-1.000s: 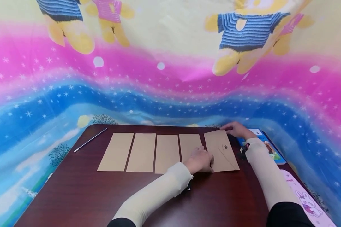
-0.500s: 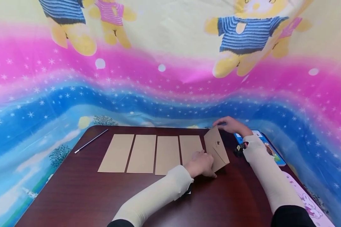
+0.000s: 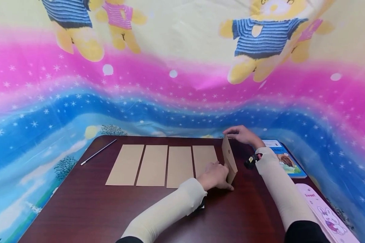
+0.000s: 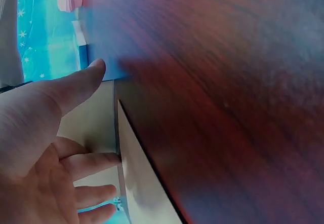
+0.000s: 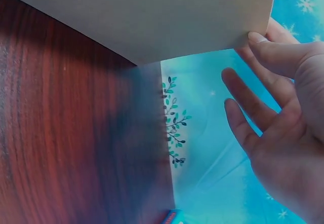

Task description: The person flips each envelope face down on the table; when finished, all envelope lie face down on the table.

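A brown paper envelope (image 3: pixel 229 157) with a flap and small dark mark stands nearly upright on its long edge, at the right end of a row of flat brown rectangles. My right hand (image 3: pixel 243 134) pinches its far upper corner between thumb and fingers; in the right wrist view that hand (image 5: pixel 283 97) grips the corner of the envelope (image 5: pixel 202 16). My left hand (image 3: pixel 213 175) is at the near lower end, beside the rightmost flat rectangle (image 3: pixel 204 155). In the left wrist view, the left hand (image 4: pixel 45 148) has its thumb and fingers extended, near the envelope (image 4: pixel 93 117).
More flat brown rectangles (image 3: pixel 152 165) lie left of the hands. A thin silver rod (image 3: pixel 98 152) lies at the table's left. A blue book (image 3: pixel 287 160) and a pink rabbit-printed case (image 3: pixel 325 209) are at the right edge. Patterned cloth (image 3: pixel 182 111) hangs behind the table.
The right-hand envelope has tilted up from lying nearly flat to nearly upright, its right side swinging left. My right hand has moved left with its corner; the left hand has barely shifted.
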The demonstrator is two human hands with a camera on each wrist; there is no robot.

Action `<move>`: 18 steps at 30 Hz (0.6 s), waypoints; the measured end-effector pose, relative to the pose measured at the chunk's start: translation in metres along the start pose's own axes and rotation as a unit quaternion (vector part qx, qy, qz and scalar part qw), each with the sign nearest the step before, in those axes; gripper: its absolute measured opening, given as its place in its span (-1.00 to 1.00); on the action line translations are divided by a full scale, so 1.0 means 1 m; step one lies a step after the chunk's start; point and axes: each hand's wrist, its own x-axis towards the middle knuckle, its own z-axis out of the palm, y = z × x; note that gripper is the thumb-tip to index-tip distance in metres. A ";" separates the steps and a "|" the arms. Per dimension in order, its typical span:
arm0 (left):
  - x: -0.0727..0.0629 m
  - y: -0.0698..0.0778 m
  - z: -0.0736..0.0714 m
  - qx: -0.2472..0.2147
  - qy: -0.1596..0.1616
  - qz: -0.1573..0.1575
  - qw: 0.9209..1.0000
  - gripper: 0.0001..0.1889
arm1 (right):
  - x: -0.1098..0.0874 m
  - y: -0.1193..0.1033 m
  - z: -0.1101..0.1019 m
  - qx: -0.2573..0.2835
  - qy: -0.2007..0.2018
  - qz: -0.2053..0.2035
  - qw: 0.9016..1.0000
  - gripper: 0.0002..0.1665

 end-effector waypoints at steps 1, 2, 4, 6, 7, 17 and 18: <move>-0.001 0.000 -0.001 -0.005 0.008 0.000 1.000 -0.12 | 0.001 0.001 0.001 0.004 0.002 -0.001 1.000 -0.68; -0.002 -0.001 -0.001 -0.008 0.017 0.002 1.000 -0.11 | 0.001 0.001 0.002 0.008 0.003 0.000 1.000 -0.68; -0.004 -0.003 -0.005 -0.023 0.035 0.004 0.999 -0.06 | 0.001 0.003 0.004 0.008 0.005 -0.004 1.000 -0.68; -0.007 -0.005 -0.009 -0.039 0.054 0.003 0.998 0.05 | 0.002 0.002 0.005 0.013 0.006 -0.003 1.000 -0.67; -0.009 -0.006 -0.012 -0.050 0.063 0.001 0.997 0.11 | 0.002 0.002 0.006 0.013 0.005 -0.004 1.000 -0.66; -0.019 -0.006 -0.030 -0.081 0.181 0.071 0.977 -0.29 | -0.001 -0.002 0.008 -0.004 0.006 -0.006 1.000 -0.64; -0.020 -0.006 -0.030 -0.077 0.186 0.071 0.977 -0.33 | 0.000 -0.002 0.008 -0.001 0.004 -0.006 1.000 -0.63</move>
